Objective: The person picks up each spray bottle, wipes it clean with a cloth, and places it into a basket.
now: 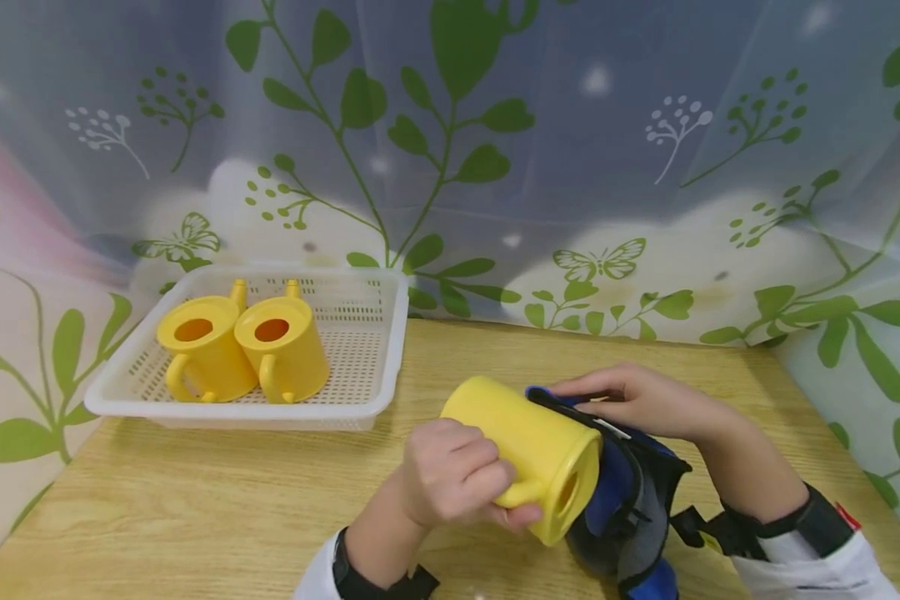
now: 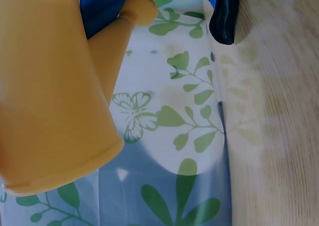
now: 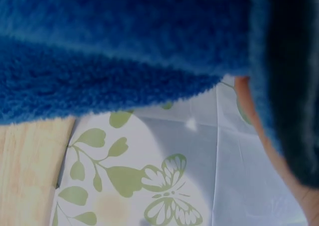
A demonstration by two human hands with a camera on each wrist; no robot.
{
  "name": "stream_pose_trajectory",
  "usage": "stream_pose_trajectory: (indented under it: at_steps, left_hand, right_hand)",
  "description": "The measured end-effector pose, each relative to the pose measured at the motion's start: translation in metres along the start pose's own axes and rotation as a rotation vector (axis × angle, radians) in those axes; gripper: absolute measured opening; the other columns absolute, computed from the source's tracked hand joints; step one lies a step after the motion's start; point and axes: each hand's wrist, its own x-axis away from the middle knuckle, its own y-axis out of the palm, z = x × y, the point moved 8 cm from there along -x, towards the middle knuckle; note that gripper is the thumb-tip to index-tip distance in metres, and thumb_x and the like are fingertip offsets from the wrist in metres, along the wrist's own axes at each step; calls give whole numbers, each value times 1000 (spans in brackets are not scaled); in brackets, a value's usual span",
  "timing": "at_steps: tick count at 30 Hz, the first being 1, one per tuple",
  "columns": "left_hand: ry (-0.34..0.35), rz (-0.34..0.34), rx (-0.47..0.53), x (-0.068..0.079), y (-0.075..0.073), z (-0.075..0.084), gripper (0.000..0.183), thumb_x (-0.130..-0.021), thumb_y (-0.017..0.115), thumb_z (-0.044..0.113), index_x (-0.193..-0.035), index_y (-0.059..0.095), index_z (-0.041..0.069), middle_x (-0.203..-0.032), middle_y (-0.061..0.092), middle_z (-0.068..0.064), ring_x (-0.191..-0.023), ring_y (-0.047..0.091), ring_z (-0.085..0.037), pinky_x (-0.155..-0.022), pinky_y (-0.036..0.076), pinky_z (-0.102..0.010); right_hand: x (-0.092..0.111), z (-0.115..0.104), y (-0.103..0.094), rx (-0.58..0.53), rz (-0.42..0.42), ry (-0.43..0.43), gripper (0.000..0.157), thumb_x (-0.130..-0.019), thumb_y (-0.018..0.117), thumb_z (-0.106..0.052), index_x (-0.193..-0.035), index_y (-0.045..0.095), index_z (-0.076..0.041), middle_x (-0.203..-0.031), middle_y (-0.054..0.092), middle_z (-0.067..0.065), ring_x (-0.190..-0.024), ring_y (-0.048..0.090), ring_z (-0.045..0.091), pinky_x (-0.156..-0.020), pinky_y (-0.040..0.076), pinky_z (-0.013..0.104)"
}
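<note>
In the head view my left hand (image 1: 453, 475) grips the handle of a yellow toy watering can (image 1: 513, 429), which is tilted, its round top opening facing down to the right. The left wrist view shows the can's body (image 2: 55, 96) large, with its spout (image 2: 109, 52) behind. My right hand (image 1: 645, 404) holds the upper edge of a black, grey and blue fabric item (image 1: 637, 508) close beside the can. Fuzzy blue lining (image 3: 99, 47) fills the top of the right wrist view. How the right fingertips lie is partly hidden by the fabric.
A white perforated plastic basket (image 1: 390, 358) stands at the back left of the wooden table (image 1: 195, 500). Two more yellow watering cans (image 1: 217, 362) stand side by side in its left half. Behind the table hangs a leaf-patterned curtain (image 1: 570, 167).
</note>
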Motion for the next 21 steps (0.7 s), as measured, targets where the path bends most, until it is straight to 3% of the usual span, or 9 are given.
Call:
stream_pose_trajectory:
  at_steps: [7,15,21]
  left_hand:
    - [-91,16,25,11,-3,-11,41,-89,48,37,-54,44,17,-46,36,11,-41,28,1,-39,22,-9]
    - [-94,35,-10,16,-5,-16,39,-88,49,36,-55,45,16,-45,37,11,-40,30,1,-38,24,-10]
    - [-90,28,-5,18,-4,-16,39,-88,50,35,-55,44,16,-45,37,11,-39,30,1,-38,23,-9]
  right_hand:
    - [15,1,-2,-66,58,-50,32,-94,48,-10,-124,52,-2,-122,54,24,-104,54,10,-81,50,28]
    - [21,16,5,-183,168,-17,32,-93,48,-5,-122,49,9,-121,50,32,-106,51,4,-80,50,26]
    - [16,21,12,-113,216,75,33,-93,49,-8,-123,50,5,-122,53,26,-110,52,23,-85,49,34]
